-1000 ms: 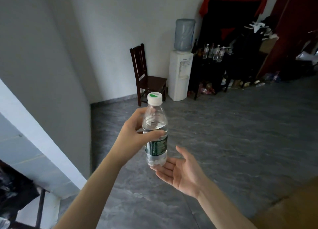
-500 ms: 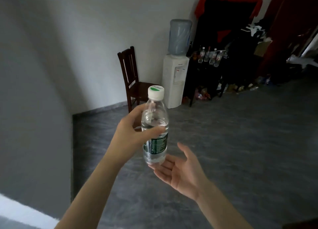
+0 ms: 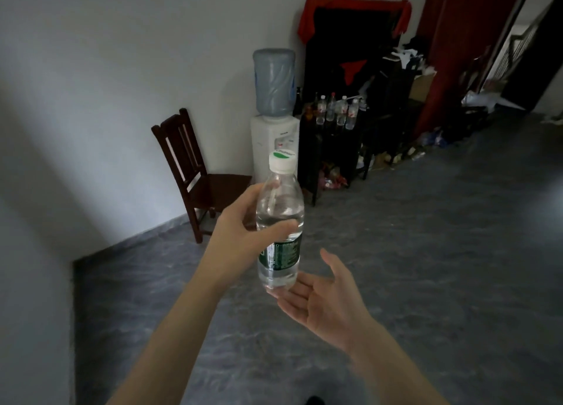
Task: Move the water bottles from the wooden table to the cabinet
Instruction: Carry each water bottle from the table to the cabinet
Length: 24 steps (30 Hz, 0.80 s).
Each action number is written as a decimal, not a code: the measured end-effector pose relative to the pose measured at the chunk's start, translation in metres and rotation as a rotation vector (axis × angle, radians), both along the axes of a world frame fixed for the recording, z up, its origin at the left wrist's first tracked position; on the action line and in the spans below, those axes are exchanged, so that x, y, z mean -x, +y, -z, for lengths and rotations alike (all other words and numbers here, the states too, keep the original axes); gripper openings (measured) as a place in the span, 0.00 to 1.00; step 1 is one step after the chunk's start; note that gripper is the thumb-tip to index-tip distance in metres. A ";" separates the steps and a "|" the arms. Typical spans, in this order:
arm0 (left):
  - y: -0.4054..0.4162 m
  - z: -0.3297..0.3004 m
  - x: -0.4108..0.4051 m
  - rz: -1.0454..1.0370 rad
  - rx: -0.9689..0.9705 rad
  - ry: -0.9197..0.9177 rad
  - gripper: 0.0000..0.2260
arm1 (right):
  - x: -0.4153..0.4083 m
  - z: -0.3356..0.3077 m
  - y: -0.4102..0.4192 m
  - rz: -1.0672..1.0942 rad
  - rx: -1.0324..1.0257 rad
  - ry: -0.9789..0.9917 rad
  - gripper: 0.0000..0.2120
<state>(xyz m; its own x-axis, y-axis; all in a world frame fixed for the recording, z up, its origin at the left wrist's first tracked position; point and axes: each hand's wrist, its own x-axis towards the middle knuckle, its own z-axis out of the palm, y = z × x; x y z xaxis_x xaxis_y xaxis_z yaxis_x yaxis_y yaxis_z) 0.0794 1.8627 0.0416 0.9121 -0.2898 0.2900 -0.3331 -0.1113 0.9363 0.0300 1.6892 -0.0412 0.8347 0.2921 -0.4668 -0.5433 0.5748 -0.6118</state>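
Note:
A clear water bottle [image 3: 279, 218] with a white cap and a green label stands upright in the air at the centre of the view. My left hand [image 3: 240, 237] is wrapped around its middle. My right hand [image 3: 326, 298] lies palm up with fingers spread just under and to the right of the bottle's base; I cannot tell if the fingertips touch it. Across the room, several more water bottles [image 3: 336, 110] stand on top of a dark cabinet [image 3: 332, 148] against the far wall. The wooden table is out of view.
A white water dispenser [image 3: 272, 142] with a blue jug stands left of the cabinet, and a dark wooden chair [image 3: 198, 176] left of that. Clutter and a red curtain [image 3: 457, 39] fill the far right. Grey tiled floor [image 3: 426, 252] stretches between me and the cabinet.
The view has swung and the cabinet, dispenser and chair appear larger and nearer. The white ledge at lower left has left the view. Both hands keep the same pose around the bottle.

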 end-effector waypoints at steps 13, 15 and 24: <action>-0.129 -0.017 -0.236 0.018 -0.012 0.011 0.29 | -0.236 -0.021 -0.131 0.003 0.023 0.000 0.39; -0.145 -0.018 -0.268 0.029 -0.019 0.016 0.29 | -0.265 -0.020 -0.144 0.003 0.015 0.007 0.39; -0.202 0.000 -0.422 0.061 -0.054 0.013 0.28 | -0.418 -0.002 -0.201 0.054 -0.019 0.073 0.38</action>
<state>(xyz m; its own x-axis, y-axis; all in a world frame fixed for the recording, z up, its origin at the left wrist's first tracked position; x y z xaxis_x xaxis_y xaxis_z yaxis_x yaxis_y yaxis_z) 0.5014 1.6609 0.0415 0.8959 -0.3595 0.2610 -0.3290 -0.1421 0.9336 0.4485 1.4887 -0.0390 0.8138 0.2566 -0.5214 -0.5535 0.6160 -0.5606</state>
